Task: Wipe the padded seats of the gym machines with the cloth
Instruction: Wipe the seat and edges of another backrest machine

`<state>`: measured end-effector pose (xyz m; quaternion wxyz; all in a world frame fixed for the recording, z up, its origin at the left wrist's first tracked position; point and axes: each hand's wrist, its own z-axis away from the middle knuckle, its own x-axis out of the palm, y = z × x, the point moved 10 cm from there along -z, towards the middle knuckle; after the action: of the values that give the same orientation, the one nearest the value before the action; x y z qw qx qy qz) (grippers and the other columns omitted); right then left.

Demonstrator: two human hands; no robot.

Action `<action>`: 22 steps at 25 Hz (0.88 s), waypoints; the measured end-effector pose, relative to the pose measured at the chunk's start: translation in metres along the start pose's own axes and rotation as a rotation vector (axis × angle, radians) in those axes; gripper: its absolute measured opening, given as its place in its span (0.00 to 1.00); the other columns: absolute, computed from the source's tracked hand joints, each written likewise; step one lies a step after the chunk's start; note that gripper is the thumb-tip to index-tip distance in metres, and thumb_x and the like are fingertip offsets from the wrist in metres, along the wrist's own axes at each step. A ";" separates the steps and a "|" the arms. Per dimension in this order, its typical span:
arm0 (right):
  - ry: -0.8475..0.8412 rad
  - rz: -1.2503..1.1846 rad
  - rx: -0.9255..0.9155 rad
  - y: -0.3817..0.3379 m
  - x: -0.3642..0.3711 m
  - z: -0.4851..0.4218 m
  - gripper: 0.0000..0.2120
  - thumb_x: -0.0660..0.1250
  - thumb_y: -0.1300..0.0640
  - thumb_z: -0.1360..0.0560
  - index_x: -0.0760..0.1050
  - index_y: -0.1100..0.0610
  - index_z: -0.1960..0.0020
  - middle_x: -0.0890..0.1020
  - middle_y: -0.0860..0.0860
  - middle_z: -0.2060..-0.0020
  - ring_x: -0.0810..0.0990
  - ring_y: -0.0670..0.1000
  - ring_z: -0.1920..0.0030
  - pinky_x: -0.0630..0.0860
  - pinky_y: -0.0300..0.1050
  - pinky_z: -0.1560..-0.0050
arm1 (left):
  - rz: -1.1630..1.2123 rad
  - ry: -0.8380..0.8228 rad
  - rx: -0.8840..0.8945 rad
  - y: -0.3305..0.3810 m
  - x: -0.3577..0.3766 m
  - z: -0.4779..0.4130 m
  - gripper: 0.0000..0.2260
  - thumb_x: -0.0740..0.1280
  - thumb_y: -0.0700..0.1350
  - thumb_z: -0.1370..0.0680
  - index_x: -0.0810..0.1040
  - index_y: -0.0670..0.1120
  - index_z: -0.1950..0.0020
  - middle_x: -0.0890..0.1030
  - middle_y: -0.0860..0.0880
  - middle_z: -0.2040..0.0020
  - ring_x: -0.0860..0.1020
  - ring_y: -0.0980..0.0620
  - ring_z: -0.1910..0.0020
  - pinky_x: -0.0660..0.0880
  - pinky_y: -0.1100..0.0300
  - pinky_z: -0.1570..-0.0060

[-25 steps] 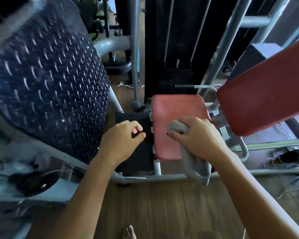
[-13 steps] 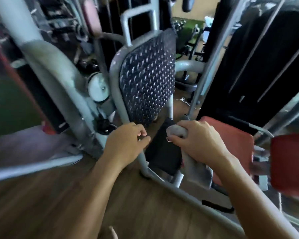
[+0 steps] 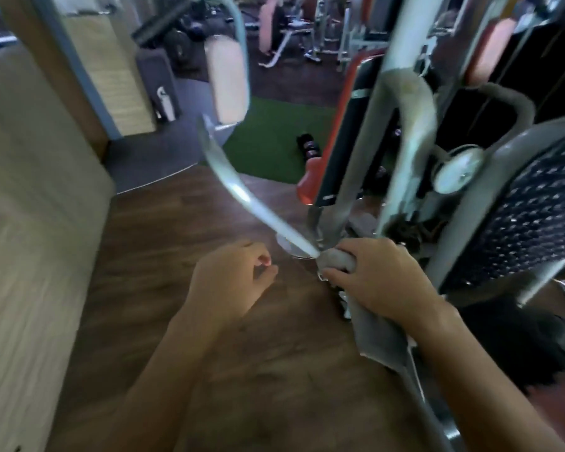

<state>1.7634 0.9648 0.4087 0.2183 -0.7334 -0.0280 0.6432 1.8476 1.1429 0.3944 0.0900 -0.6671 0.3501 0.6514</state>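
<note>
Though motion blurs all, right hand (image 3: 382, 282) grips cloth (image 3: 380, 334).

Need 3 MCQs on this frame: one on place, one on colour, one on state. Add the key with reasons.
1. Where is the dark padded panel with pale flecks?
A) right of the right hand
B) under the left hand
C) against the left wall

2. What colour is the turf mat ahead?
A) blue
B) green
C) white

3. The crumpled grey cloth is:
A) draped over a bench
B) in the left hand
C) gripped by the right hand

Key:
1 A: the panel fills the frame's right edge.
2 B: it reads green beside the brown wooden floor.
3 C: right fingers curl round it, its tail hanging below, and the left hand holds nothing.
</note>
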 end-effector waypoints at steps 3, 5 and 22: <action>-0.064 0.031 -0.142 -0.103 0.050 -0.033 0.13 0.67 0.39 0.25 0.78 0.47 0.52 0.82 0.47 0.59 0.81 0.53 0.57 0.73 0.46 0.59 | -0.039 -0.004 -0.141 -0.107 -0.029 0.026 0.10 0.65 0.57 0.21 0.80 0.54 0.46 0.80 0.57 0.49 0.78 0.54 0.48 0.74 0.58 0.53; -0.108 0.052 -0.212 -0.170 0.083 -0.050 0.12 0.67 0.39 0.24 0.78 0.45 0.47 0.82 0.47 0.55 0.80 0.51 0.53 0.74 0.45 0.55 | -0.050 0.003 -0.197 -0.174 -0.049 0.043 0.10 0.65 0.58 0.21 0.80 0.54 0.45 0.79 0.56 0.49 0.79 0.52 0.48 0.76 0.55 0.50; -0.277 0.137 -0.258 -0.325 0.200 -0.261 0.11 0.65 0.46 0.22 0.79 0.49 0.42 0.83 0.48 0.50 0.81 0.51 0.53 0.78 0.45 0.54 | -0.215 -0.080 -0.307 -0.416 -0.089 -0.068 0.12 0.62 0.56 0.21 0.78 0.54 0.41 0.78 0.54 0.46 0.80 0.49 0.47 0.77 0.52 0.49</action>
<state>2.1246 1.2488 0.3587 0.0722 -0.6601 -0.0899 0.7423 2.1539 1.4424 0.3461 0.0700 -0.6802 0.1694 0.7097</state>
